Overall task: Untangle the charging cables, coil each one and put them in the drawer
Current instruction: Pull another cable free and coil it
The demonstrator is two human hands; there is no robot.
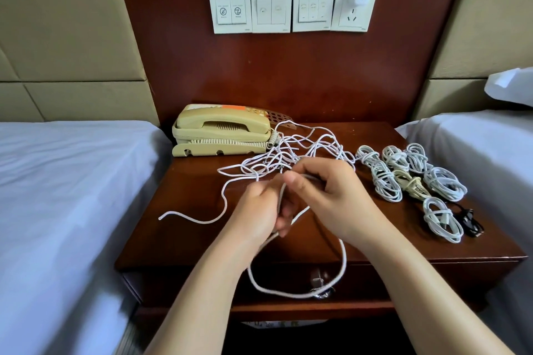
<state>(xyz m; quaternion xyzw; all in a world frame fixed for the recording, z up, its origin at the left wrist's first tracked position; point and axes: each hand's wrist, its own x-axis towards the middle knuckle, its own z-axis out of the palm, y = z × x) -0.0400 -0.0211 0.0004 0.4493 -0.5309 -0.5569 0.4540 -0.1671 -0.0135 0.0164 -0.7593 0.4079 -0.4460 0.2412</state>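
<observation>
On our desk (187, 239) one phone (222, 131) sits at the left. A loose cable end (160, 218) points left out of the tangle (288, 150). Our left hand (256, 207) and right hand (331, 193) both curl their fingers round one white cable (288, 6). Its loop hangs toward us over the drawer (389, 282). At the right lie roughly six pale coils (386, 181) and one black coil (471, 223).

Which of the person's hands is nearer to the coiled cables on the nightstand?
Right. The right hand sits just beside the coiled cables, on their left; the left hand lies farther left, beyond the right hand. Both grip the loose white cable.
</observation>
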